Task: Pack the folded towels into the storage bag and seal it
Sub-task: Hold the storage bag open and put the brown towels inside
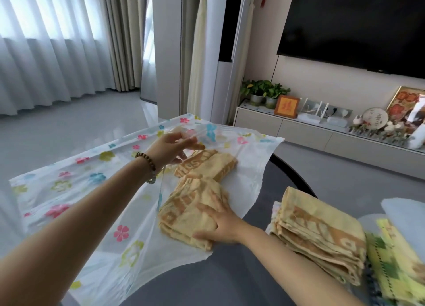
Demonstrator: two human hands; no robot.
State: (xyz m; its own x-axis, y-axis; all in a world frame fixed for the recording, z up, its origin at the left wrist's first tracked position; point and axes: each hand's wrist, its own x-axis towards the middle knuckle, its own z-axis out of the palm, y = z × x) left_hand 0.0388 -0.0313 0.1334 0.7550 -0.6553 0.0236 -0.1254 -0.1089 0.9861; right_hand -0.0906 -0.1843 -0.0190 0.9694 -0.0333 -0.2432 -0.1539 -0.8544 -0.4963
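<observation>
Nearest: right hand [220,223], fingers spread flat on folded towel [190,213] at mouth of storage bag [69,190]. Left hand [171,148] pinching clear top layer, lifted. Step: loading. Next: slide towel deeper beside second towel [207,164]; stack [317,234] waiting on table [230,282]

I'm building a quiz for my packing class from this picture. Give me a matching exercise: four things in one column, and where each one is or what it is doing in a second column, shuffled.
Things:
1. left hand
2. right hand
3. far folded towel
4. towel stack

States:
A. lies outside the bag, on the person's right
B. presses on the near folded towel at the bag's mouth
C. lifts the clear top layer of the flower-print storage bag
D. lies deeper in the bag's mouth, beyond the near towel

Pairs: 1-C, 2-B, 3-D, 4-A
</observation>
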